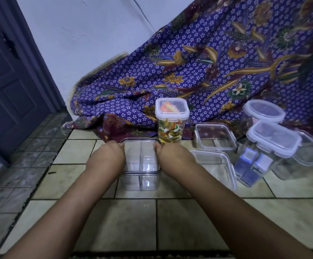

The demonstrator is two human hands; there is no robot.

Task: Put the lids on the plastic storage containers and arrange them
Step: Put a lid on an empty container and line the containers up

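Hands: two, the left hand [106, 156] and the right hand [172, 154].
Clear divided boxes: two, the upper divided box [141, 156] stacked on the lower divided box [140, 181].
Tall lidded jars: one, the jar of coloured pieces [171, 121].
Other lidded containers: two, the round tub [264, 111] and the rectangular tub [274, 139].
Open clear containers: at least two, the far open box [215, 136] and the near open box [215, 167].
Patterned cloths: one batik cloth [198, 62].
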